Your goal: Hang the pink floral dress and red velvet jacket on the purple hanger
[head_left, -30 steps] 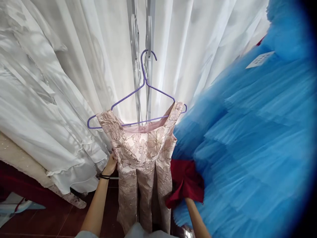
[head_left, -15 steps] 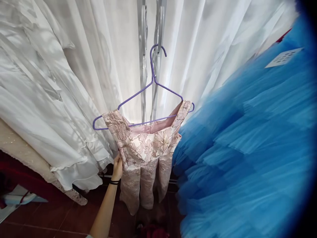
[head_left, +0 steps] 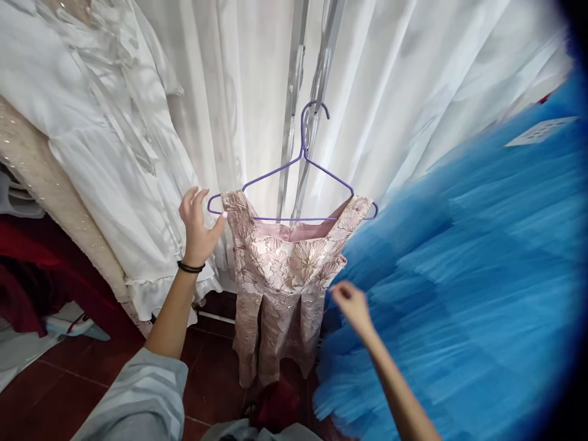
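Note:
A pink dress [head_left: 294,263] with a raised floral bodice and pleated skirt hangs by its wide straps on a purple hanger [head_left: 280,169]. The hanger's hook is up against a metal strip in front of white curtains. My left hand [head_left: 199,226], a black band at its wrist, is open beside the hanger's left end, with thumb and fingers apart. Its thumb tip is close to the left strap. My right hand [head_left: 353,303] is by the dress's right side at waist height, its fingers curled in. Nothing shows in its grip.
White ruffled dresses [head_left: 110,153] and a beige sparkly garment [head_left: 73,214] hang at the left. A big layered blue tulle skirt [head_left: 450,275] fills the right, with a white tag [head_left: 542,130] on top. Dark red floor tiles [head_left: 206,380] lie below.
My left hand has let go of the dress's left side and risen to the hanger's left end. My right hand has come into view at the right. The view has shifted.

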`<state>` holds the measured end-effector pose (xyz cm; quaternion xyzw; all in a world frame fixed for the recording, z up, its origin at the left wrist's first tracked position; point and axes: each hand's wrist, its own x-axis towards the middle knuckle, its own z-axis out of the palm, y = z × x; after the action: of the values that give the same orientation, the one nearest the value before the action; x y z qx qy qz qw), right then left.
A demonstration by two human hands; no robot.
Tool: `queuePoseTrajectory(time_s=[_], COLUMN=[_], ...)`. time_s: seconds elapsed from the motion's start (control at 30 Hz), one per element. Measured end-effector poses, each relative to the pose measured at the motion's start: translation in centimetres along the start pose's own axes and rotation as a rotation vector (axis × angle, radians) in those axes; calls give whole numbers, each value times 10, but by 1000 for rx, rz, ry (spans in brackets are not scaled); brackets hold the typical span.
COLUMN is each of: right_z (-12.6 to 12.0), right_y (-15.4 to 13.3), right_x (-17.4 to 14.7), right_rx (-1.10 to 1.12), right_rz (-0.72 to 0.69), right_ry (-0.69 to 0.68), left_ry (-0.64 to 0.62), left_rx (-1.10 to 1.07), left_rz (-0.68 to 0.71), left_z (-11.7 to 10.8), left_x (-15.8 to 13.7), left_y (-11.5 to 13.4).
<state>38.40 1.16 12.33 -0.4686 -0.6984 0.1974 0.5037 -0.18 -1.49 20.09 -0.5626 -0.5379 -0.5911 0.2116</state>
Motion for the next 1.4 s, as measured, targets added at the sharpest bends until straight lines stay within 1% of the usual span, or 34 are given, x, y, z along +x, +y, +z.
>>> queuePoseTrajectory(time_s=[0.03, 0.07, 0.1, 0.13, 0.17, 0.23, 0.27, 0.3, 0.37, 0.47, 0.57, 0.63, 0.73, 0.77, 0.83, 0.9, 1.03, 1.13, 1.23, 1.3, 1.4], right_z=[-9, -19, -29, -37, -44, -49, -49, -47, -43, -41, -40, -38, -31, -29, -24, -20, -16, -15, -13, -10, -2], right_y=[4, 5, 4, 2, -2, -9, -11, -12, -12, -9, -10, -12, -18, -20, -24, -28, -35, -33, -29, -27, -23], right_x=[19, 43, 69, 95, 120, 156, 166, 171, 171, 160, 154, 153, 153, 153, 153, 153, 148, 142, 134, 127, 112], right_rx=[-47, -95, -130, -136, -108, 20, 75, 125, 235, 441, 544, 581, 666, 707, 801, 889, 977, 995, 974, 906, 728], right_rz=[-52, -119, -188, -244, -277, -252, -227, -202, -160, -96, -50, -36, -38, -43, -46, -31, 36, 33, -20, -26, -14], right_ry=[117, 239, 332, 368, 330, 131, 56, 15, 33, 145, 265, 342, 479, 533, 634, 683, 685, 676, 640, 644, 658], left_ry=[-20, -59, -117, -180, -225, -242, -227, -207, -185, -175, -146, -104, -34, -9, 51, 101, 149, 175, 214, 237, 193], left_rx=[65, 96, 94, 70, 39, -7, -25, -48, -121, -264, -421, -560, -751, -791, -840, -860, -879, -917, -951, -965, -925], left_rz=[44, 79, 101, 110, 105, 67, 45, 21, -43, -159, -236, -359, -612, -660, -682, -658, -617, -621, -659, -695, -730], left_z=[2, 6, 10, 14, 18, 24, 25, 25, 24, 21, 21, 21, 20, 20, 19, 19, 20, 23, 25, 26, 26], left_x=[13, 24, 32, 37, 40, 42, 41, 40, 39, 39, 37, 32, 19, 15, 8, 3, -2, -5, -9, -12, -19], left_y=[4, 7, 10, 12, 13, 14, 15, 15, 15, 14, 7, 0, -5, -4, -1, 3, 8, 4, -7, -15, -19])
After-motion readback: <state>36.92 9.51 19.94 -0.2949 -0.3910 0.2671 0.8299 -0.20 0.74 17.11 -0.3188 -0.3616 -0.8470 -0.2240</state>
